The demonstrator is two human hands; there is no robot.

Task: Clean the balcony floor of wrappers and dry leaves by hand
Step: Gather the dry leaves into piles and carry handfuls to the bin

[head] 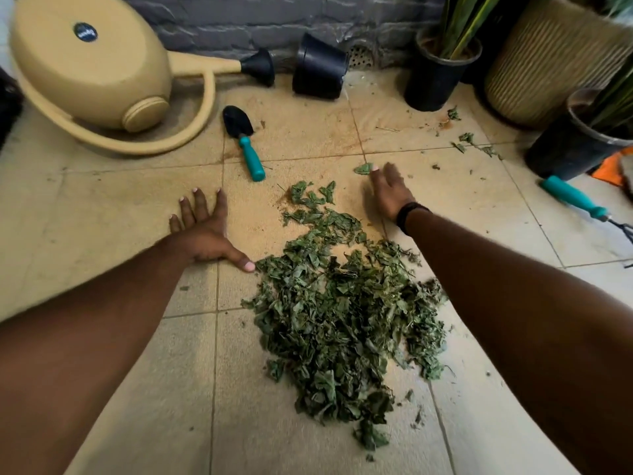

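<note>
Dry leaves [342,320] heaped in a loose green pile at lower centre of the frame, on the beige tiled floor [102,207], with a thinner trail running up toward centre. Left hand [202,231] flat on the tiles at centre left, palm down, fingers [191,209] spread wide, thumb tip touching the upper left edge of the pile. Right hand [388,192] at centre right, palm down, fingers extended and close together, slightly blurred, fingertips resting on a single leaf [363,168] just above the trail. Dark band [409,214] around the right wrist. More leaf scraps [474,142] scattered at upper right, well apart from the pile.

Tan watering can [92,73] lying at upper left. Small trowel [244,142] with teal handle on the tiles just below its spout. Empty black pot [320,66] tipped on its side at top centre against the grey brick wall [239,22]. Potted plants [438,70] at upper right. Teal-handled hand rake [582,200] at right edge.
</note>
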